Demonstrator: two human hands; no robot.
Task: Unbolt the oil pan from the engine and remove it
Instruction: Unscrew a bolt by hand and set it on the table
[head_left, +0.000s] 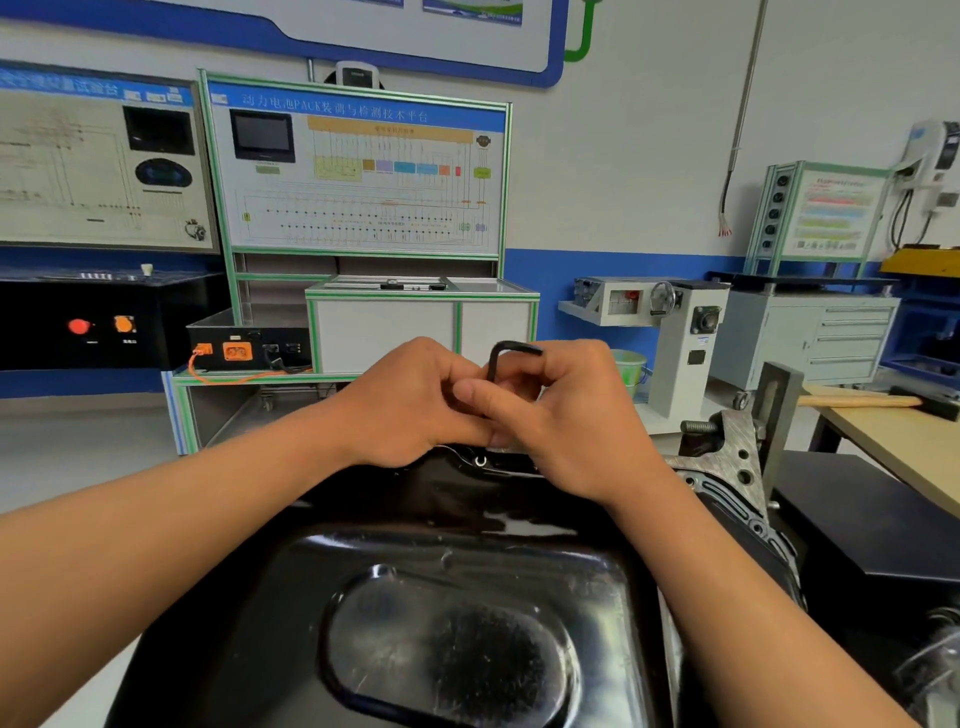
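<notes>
A glossy black oil pan (457, 613) fills the lower half of the view, bottom side up on the engine. The engine's grey metal flange (727, 467) shows at its right. Both my hands meet above the pan's far rim. My right hand (566, 421) grips a black L-shaped hex key (498, 358), its short arm pointing right at the top. My left hand (415, 400) closes its fingers around the key's lower shaft. A small bolt hole (480, 461) sits on the far rim just below my fingers. The key's tip is hidden.
A green-framed training bench with a wiring board (358, 171) stands behind. A black box with orange connectors (244, 348) is at left. A grey engine stand column (685, 343) and a wooden table (893, 431) with a hammer are at right.
</notes>
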